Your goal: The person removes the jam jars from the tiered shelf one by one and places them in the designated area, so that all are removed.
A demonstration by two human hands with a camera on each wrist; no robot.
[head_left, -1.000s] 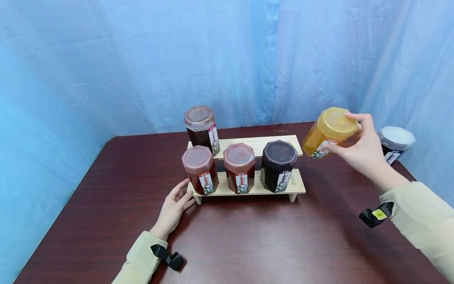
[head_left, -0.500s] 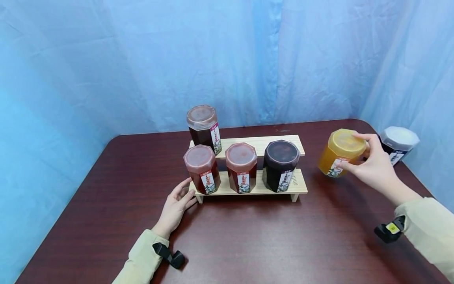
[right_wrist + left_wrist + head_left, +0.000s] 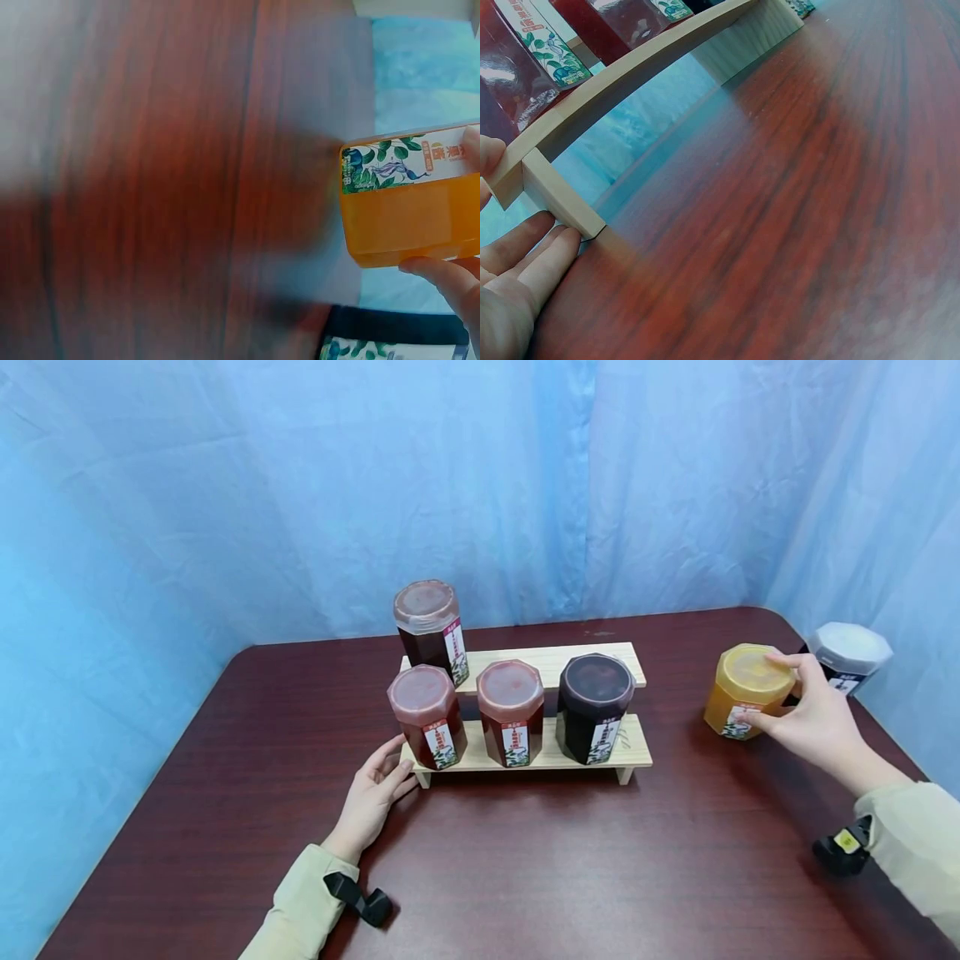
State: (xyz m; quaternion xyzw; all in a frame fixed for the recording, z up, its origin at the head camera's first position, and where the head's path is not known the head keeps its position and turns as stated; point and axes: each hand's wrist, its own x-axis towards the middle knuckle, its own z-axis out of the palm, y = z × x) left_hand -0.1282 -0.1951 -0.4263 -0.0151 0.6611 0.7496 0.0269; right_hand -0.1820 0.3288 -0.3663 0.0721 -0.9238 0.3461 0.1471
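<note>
In the head view my right hand [image 3: 817, 714] grips a yellow jar [image 3: 750, 689], thumb on its labelled side and fingers at the lid and far side. The jar is upright, low over the table right of the wooden rack. Behind that hand stands a dark jar with a white lid [image 3: 851, 647], partly covered. My left hand [image 3: 367, 797] rests at the left end of the two-tier rack [image 3: 517, 764], its fingertips touching the end leg [image 3: 562, 195]. The lower tier carries two red jars [image 3: 427, 714] [image 3: 510, 714] and a dark jar [image 3: 592, 710]; a dark-red jar [image 3: 431, 631] stands at the upper tier's left end.
All this stands on a dark reddish-brown table [image 3: 562, 868]. Light blue curtains [image 3: 420, 485] hang behind it and along both sides. On each sleeve sits a black wrist camera [image 3: 360, 897].
My right hand has carried the yellow jar right and down from beside the upper tier, toward the white-lidded jar. The left hand stays at the rack's end.
</note>
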